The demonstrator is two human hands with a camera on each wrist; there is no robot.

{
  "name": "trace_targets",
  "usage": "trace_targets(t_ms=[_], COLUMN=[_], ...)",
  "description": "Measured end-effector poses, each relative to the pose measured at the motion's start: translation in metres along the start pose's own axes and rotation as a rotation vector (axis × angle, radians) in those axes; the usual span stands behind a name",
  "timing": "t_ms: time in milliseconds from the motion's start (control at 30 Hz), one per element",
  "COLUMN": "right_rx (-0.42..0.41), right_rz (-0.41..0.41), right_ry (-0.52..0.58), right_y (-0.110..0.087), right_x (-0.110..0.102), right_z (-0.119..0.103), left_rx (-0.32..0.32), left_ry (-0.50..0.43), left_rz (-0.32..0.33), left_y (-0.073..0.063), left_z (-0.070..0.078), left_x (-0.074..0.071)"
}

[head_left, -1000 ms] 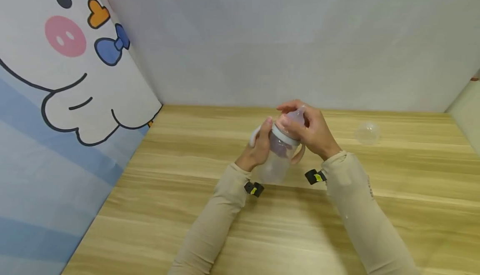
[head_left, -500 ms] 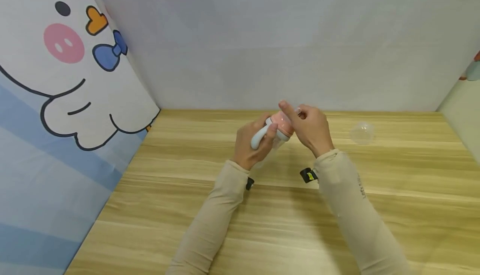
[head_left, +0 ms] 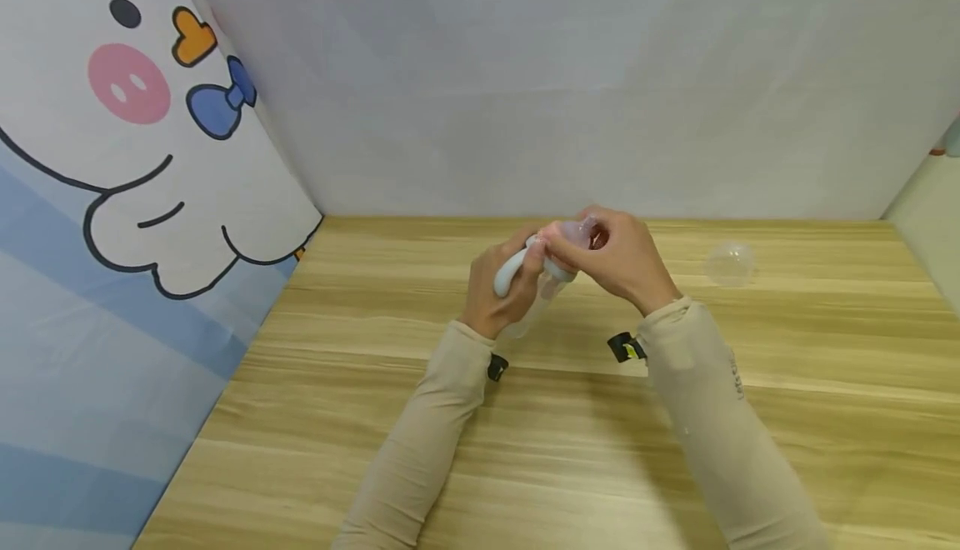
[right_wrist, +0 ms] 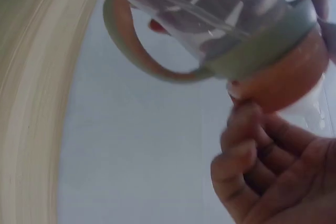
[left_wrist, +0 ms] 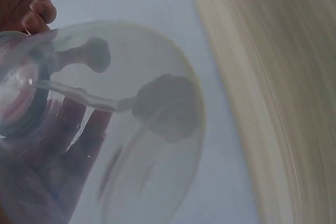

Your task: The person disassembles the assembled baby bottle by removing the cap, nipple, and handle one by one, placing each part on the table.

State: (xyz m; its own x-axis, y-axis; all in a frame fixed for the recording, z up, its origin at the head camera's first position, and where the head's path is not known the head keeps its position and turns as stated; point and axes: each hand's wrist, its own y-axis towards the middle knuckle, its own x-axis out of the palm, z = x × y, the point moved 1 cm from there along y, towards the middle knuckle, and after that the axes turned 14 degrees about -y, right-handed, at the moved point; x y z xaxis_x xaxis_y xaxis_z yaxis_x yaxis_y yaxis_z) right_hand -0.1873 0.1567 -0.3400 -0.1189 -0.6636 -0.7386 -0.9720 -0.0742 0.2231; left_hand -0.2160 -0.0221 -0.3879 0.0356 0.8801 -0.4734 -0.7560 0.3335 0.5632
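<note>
A clear baby bottle [head_left: 534, 310] is held tilted above the table, its teat end pointing up and right. My left hand [head_left: 497, 287] grips it near the neck, beside a pale blue handle [head_left: 510, 272]. With curled fingers my right hand [head_left: 628, 257] holds the top, around the pink-orange collar [right_wrist: 289, 77] and the translucent teat [head_left: 576, 233]. In the right wrist view the fingertips touch the collar's edge, below a greenish ring [right_wrist: 262, 51]. A straw [left_wrist: 79, 96] with a dark weighted end [left_wrist: 169, 107] shows through the bottle wall in the left wrist view.
A clear dome-shaped cap [head_left: 730, 264] lies on the wood-grain table [head_left: 540, 458], right of my hands. Behind the table rises a pale grey wall [head_left: 525, 83]. A cartoon-printed panel [head_left: 157, 225] stands along the left side.
The bottle has tilted further, and my left hand has turned over around its neck. My right hand has turned at the collar, its thumb lifting and coming back down on it.
</note>
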Motion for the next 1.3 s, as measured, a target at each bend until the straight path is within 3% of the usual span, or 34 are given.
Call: trace_targets(t_ms=[200,300,433,900,1300], right_rx=[-0.162,-0.209,-0.21,-0.176,-0.228], right_rz=[-0.128,-0.196,-0.24,-0.053,0.088], right_ry=[0.093,0.231,0.424,0.687,0.867], right_y=[-0.001,-0.003,-0.006,-0.006,-0.006], right_x=[-0.011,-0.013,-0.013,-0.024,-0.042], right_z=[0.012,0.018,0.021,0.021,0.018], left_rx=[0.004,0.005,-0.004,0.003,-0.008], left_ry=[-0.041,-0.056,-0.067,-0.06,-0.049], left_rz=[-0.006,-0.01,-0.017,-0.005,-0.006], left_y=[0.001,0.001,0.002,-0.002,-0.004], left_z=[0.001,0.002,0.001,-0.007,-0.009], left_x=[-0.001,0.0,0.001,-0.003,-0.005])
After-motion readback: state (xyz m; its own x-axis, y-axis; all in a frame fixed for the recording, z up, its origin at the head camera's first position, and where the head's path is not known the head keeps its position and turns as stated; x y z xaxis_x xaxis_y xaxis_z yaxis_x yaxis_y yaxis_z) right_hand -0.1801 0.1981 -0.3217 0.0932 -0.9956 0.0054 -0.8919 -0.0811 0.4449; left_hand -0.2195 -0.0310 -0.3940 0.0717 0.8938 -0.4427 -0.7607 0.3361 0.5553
